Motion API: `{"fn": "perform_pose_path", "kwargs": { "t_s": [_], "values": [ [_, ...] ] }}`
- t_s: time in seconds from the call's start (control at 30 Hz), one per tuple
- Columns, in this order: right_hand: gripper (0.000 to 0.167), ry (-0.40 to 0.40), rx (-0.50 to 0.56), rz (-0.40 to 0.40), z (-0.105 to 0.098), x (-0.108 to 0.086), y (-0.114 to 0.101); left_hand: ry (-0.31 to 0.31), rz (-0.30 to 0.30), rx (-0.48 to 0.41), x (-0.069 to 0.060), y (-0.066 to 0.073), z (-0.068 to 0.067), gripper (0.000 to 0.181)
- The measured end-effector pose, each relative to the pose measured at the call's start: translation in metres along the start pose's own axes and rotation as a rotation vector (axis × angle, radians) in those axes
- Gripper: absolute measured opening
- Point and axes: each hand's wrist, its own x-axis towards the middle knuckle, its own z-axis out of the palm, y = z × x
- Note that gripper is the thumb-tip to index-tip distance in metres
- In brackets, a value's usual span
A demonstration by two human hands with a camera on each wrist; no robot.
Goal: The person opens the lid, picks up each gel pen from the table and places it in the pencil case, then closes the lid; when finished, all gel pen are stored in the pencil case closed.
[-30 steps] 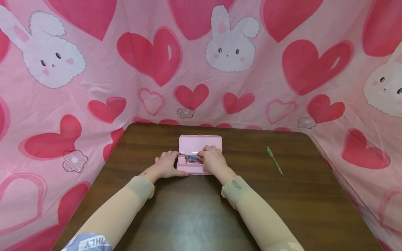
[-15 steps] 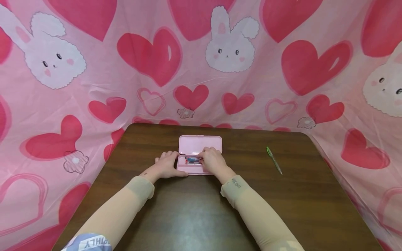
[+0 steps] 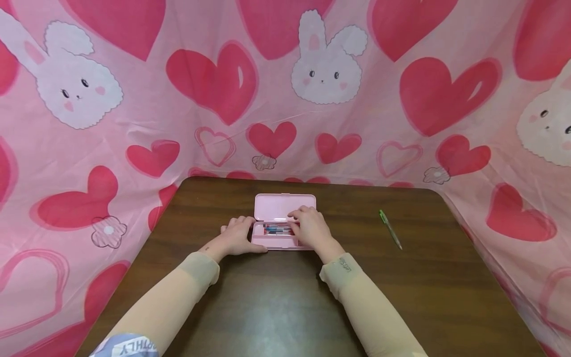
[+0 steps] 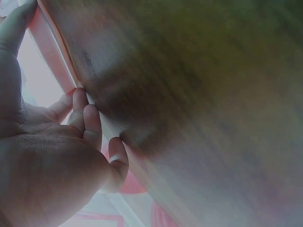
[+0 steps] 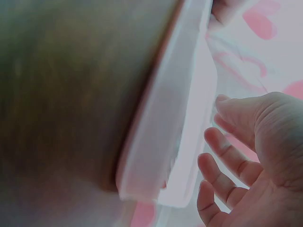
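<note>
A pink pencil case [image 3: 276, 241] lies with its lid [image 3: 278, 207] raised at the back. Several slim pens [image 3: 276, 229] with coloured ends lie in its long compartment. My left hand [image 3: 235, 237] holds the left end of the case, thumb along the front edge and index finger at the back corner. In the left wrist view the case's side [image 4: 54, 49] runs between thumb and fingers. My right hand [image 3: 314, 229] hovers over the right end of the case. The right wrist view shows its fingers [image 5: 220, 142] loosely bent, apart from the case [image 5: 161, 118] and holding nothing.
A green pen [image 3: 390, 229] lies on the right part of the dark wooden table [image 3: 276, 297]. Pink cloth [image 3: 285, 99] with hearts and rabbits hangs behind and along both sides of the table.
My right hand has come up from the pens and shifted slightly right, with its fingers loosened. More of the pens and the front compartment shows. The left hand has stayed put.
</note>
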Motion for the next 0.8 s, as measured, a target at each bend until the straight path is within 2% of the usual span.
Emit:
{"fn": "perform_pose_path", "kwargs": {
  "t_s": [0.23, 0.47, 0.8],
  "values": [
    [0.032, 0.070, 0.056, 0.104, -0.017, -0.005, 0.025, 0.001, 0.002, 0.001, 0.000, 0.001, 0.000, 0.107],
    [0.035, 0.151, 0.095, 0.147, -0.026, -0.011, 0.049, 0.000, -0.003, -0.004, 0.000, 0.000, 0.000, 0.107],
    [0.038, 0.192, 0.147, 0.214, -0.033, -0.018, 0.072, 0.001, -0.004, -0.006, 0.001, 0.000, 0.001, 0.107]
  ]
}}
